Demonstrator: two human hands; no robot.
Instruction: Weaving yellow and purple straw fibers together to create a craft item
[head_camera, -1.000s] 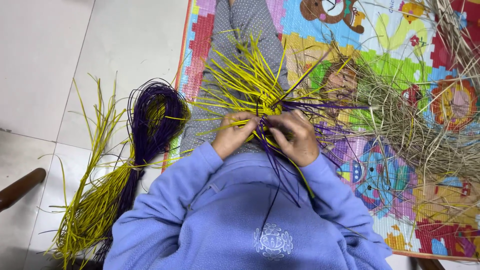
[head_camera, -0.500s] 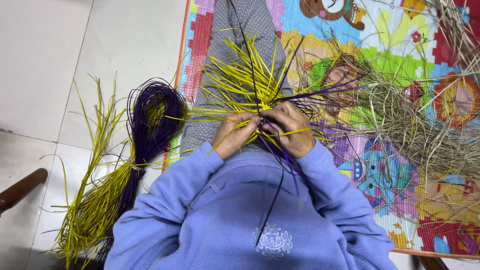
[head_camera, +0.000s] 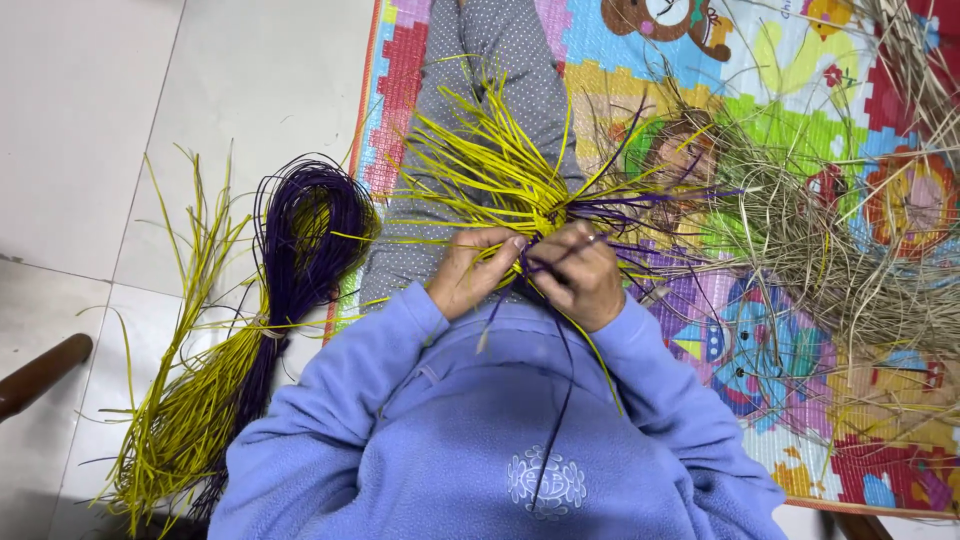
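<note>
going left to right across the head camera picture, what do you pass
Dark wooden piece → loose yellow strands on the floor → purple strand coil → left hand → right hand → dry straw pile on the colourful play mat.

Left hand (head_camera: 472, 270) and right hand (head_camera: 577, 272) together, fingers pinched.

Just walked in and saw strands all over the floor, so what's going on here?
A seated person in a blue fleece top is working yellow strands and purple strands together over the lap. The left hand and right hand meet where the strands cross, pinching them. On the tiled floor beside the person lie a yellow bundle and a purple coil. A pile of dry straw-coloured fibre sits on the colourful play mat.
</note>
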